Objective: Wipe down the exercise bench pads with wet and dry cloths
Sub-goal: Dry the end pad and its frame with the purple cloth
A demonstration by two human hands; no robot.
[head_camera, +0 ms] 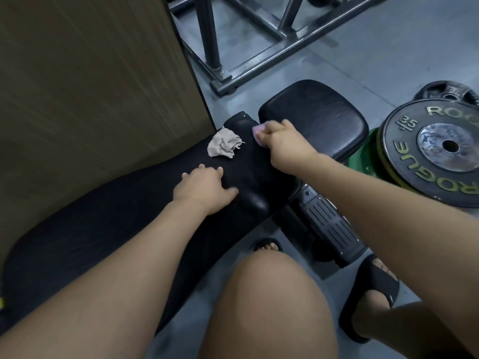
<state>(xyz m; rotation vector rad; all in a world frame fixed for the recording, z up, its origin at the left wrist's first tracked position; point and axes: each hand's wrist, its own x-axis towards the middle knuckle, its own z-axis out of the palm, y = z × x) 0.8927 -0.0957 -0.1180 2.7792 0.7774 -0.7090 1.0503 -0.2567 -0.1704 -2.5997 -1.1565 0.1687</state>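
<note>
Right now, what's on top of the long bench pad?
A crumpled beige cloth lies loose near the far end of the pad. The left hand rests flat nearby. The right hand grips a pink cloth there; its fingers cover most of that cloth.

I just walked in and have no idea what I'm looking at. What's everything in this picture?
long bench pad: one, black, lower left to centre
seat pad: one, black, beyond the long pad's far end
beige cloth: one, crumpled, lying on the long pad
pink cloth: one, held at the long pad's far end
weight plates: three visible, two black and one green, floor at right
metal frame: one, grey, top centre
wall panel: one, brown, left
bench base: one, black, under the pads
sandals: two, black, on the person's feet
left hand: fingers spread, resting on the long pad
right hand: grips the pink cloth
</note>
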